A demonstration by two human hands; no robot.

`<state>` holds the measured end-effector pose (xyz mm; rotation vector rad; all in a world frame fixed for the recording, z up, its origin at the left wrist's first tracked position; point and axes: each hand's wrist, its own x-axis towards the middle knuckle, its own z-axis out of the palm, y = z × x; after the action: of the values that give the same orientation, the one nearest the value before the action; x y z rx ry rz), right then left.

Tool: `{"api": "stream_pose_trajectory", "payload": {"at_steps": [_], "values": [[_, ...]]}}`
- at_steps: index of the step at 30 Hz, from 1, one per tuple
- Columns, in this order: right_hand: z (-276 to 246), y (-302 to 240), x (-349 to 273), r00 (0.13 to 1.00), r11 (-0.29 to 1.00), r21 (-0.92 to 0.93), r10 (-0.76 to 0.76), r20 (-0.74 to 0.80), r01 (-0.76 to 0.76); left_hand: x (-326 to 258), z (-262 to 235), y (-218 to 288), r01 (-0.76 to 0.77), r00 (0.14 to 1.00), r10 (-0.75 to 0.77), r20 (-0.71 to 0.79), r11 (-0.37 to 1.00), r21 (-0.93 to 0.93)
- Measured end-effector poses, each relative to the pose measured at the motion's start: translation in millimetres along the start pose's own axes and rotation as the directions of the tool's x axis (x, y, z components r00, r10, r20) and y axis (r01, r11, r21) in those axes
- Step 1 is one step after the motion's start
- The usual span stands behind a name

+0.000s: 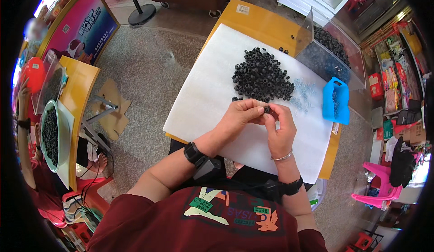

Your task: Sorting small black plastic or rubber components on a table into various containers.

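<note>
A small black ring [266, 109] is pinched between the fingertips of both hands, just above the white foam sheet [208, 94]. The left hand [242, 116] closes thumb and forefinger on the ring from the left; the right hand [280, 127] closes on it from the right, its wrist bearing a silver bangle [282, 156]. Just beyond the fingers lies a heap of black rings [262, 76], with a scatter of small clear parts [302, 94] to its right. Further right stand a blue scoop [336, 100] and a clear plastic bin [332, 53] holding more black rings. All rest on a yellow table [262, 23].
</note>
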<state>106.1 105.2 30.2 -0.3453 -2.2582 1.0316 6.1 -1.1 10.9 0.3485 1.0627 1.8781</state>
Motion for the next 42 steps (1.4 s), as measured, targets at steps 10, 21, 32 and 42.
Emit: {"api": "stream_pose_trajectory", "payload": {"at_steps": [10, 21, 32, 42], "values": [[-17, 7, 15, 0.983, 0.979, -0.1, -0.181, -0.02, 0.178, -3, -2, 1, 0.062, 0.998, -0.063, 0.029, 0.997, 0.055], [-117, 86, 178, 0.848, 0.745, -0.664, -0.393, -0.355, 0.067, 1, -1, 1, 0.07, 0.997, -0.07, 0.007, 0.997, 0.035], [-72, 51, 76, 0.965, 0.814, -0.523, -0.247, 0.085, 0.254, 3, -4, 1, 0.067, 0.997, -0.068, -0.037, 0.998, -0.016], [-33, 40, -10, 0.985, 0.91, -0.402, -0.031, 0.169, 0.098, 4, -6, -10, 0.006, 1.0, -0.007, 0.011, 0.996, 0.089]]}}
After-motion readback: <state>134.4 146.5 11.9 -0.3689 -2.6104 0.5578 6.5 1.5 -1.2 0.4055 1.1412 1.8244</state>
